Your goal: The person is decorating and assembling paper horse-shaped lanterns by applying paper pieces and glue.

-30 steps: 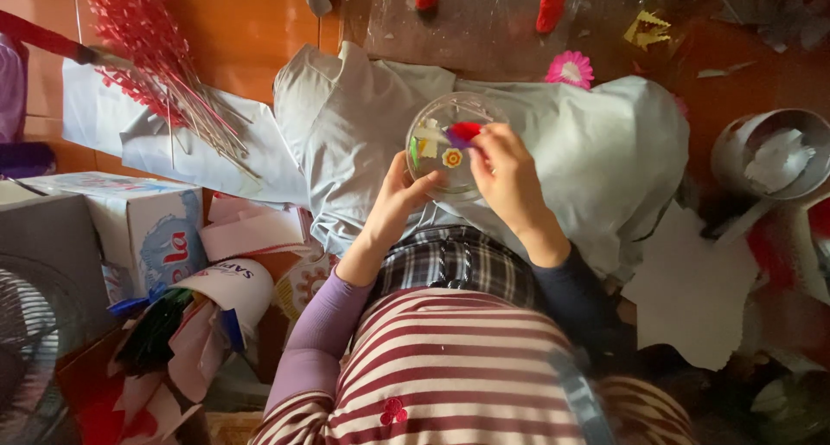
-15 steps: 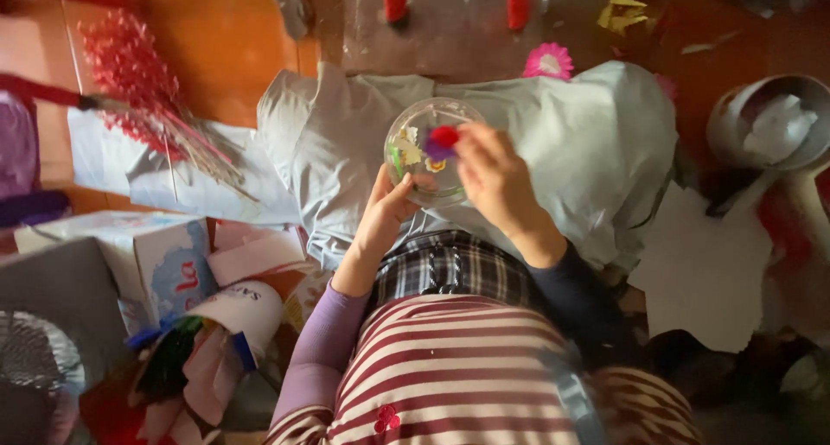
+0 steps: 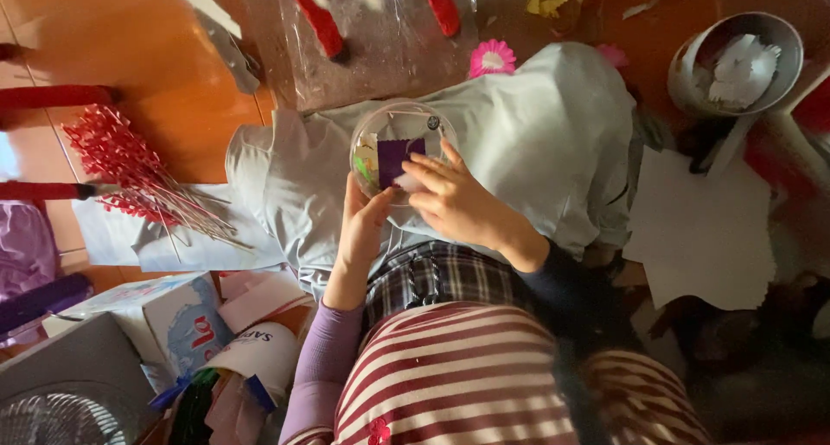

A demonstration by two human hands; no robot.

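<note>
Your left hand (image 3: 361, 229) cups the near-left rim of the clear round container (image 3: 399, 147), fingers closed on its wall; keep that hold steady, since the container rests on soft grey cloth (image 3: 536, 134) over your lap and looks likely to tip if you let go. Your right hand (image 3: 454, 203) lies over the container's near-right side, fingertips reaching in toward a purple piece (image 3: 399, 155); whether they already pinch it I cannot tell, as the fingers cover the contact. Work with fingertips only, and lift pieces straight up, so the small coloured bits on the left side of the container stay put; tilt the rim slightly toward yourself if you need a better view. A pink paper flower (image 3: 492, 60) sits at the far edge of the cloth, apart from your hands; a bundle of red sticks (image 3: 138, 173) lies on the floor to your left, well clear.
</note>
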